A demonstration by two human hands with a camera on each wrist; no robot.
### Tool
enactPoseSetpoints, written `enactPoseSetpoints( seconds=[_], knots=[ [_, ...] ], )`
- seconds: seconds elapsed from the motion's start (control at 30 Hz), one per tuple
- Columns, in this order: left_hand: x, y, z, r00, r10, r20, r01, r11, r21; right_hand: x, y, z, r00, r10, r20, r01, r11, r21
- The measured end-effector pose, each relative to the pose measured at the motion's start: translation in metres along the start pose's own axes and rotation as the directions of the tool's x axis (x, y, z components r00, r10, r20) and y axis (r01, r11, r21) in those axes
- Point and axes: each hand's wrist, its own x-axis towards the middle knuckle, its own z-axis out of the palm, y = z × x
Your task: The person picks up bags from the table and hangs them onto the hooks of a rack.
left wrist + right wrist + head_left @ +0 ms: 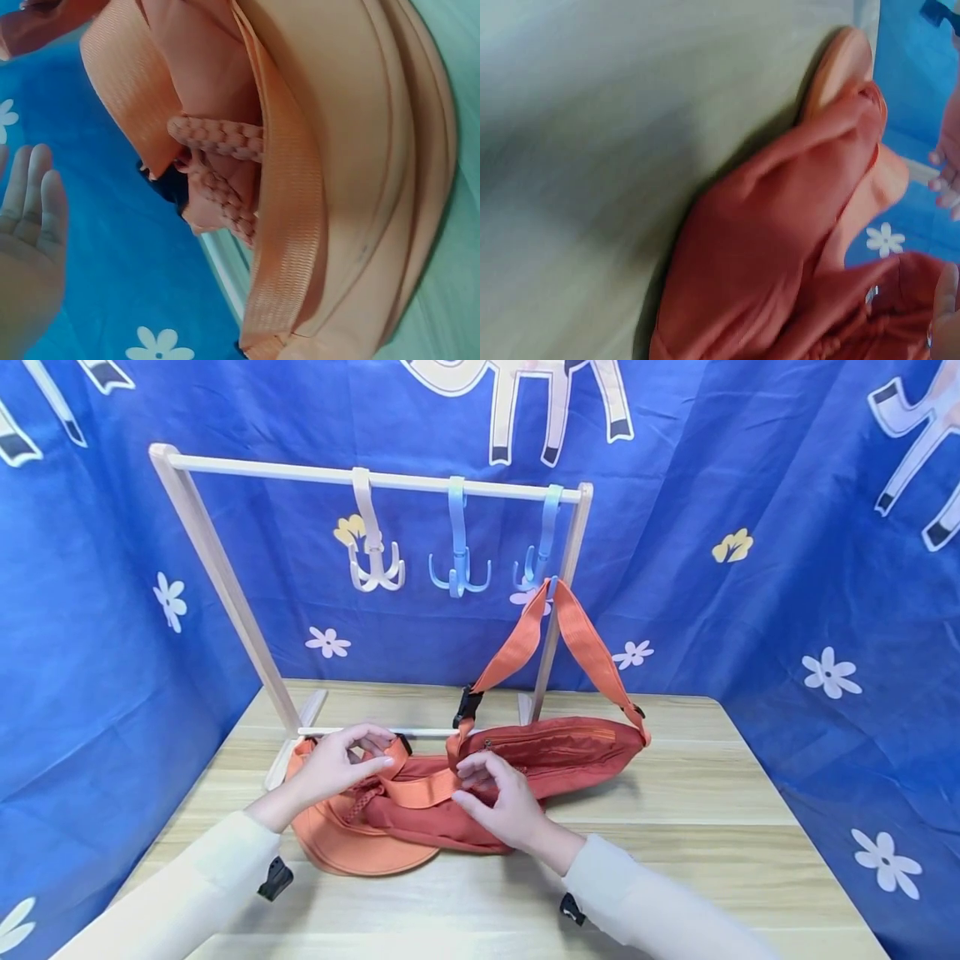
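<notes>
My left hand (347,766) hovers over the left part of a red fabric bag (450,828), beside an orange strap (422,792) with a black buckle. In the left wrist view its fingers (34,195) are straight and stand apart from the strap. Loosely bent, my right hand (504,800) is above the red fabric at the strap's right end, with nothing visibly gripped. Under the bag's left end lies an orange cap (375,853), brim toward me. A braided red cord (217,139) shows next to the cap. Behind, another red waist bag (570,756) hangs its orange strap (588,639) over a blue hook.
A pale wooden rack (300,471) stands at the table's back. From its bar hang a white hook (375,564), a middle blue hook (459,568) and a right blue hook (550,518). A patterned blue curtain (750,610) surrounds the wooden table (697,843).
</notes>
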Motion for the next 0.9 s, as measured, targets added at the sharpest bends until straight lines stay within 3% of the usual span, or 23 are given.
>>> enactPoseSetpoints(
  seconds=[0.37, 0.63, 0.73, 0.9],
  knots=[
    [-0.007, -0.019, 0.001, 0.997, -0.039, 0.066, 0.04, 0.999, -0.013, 0.001, 0.015, 0.039, 0.993, 0.046, 0.11, -0.047, 0.999, 0.003],
    [-0.011, -0.036, 0.002, 0.993, 0.028, 0.116, -0.029, 0.999, 0.012, 0.012, 0.024, 0.063, 0.995, 0.007, 0.101, 0.001, 0.997, -0.072],
    [-0.011, -0.039, 0.002, 0.988, 0.07, 0.135, -0.073, 0.997, 0.021, 0.016, 0.024, 0.068, 0.995, 0.028, 0.096, -0.016, 0.992, -0.128],
    [-0.011, -0.043, 0.004, 0.978, 0.125, 0.166, -0.123, 0.992, -0.022, 0.02, 0.026, 0.074, 0.996, 0.035, 0.087, -0.014, 0.973, -0.23]
  ],
)
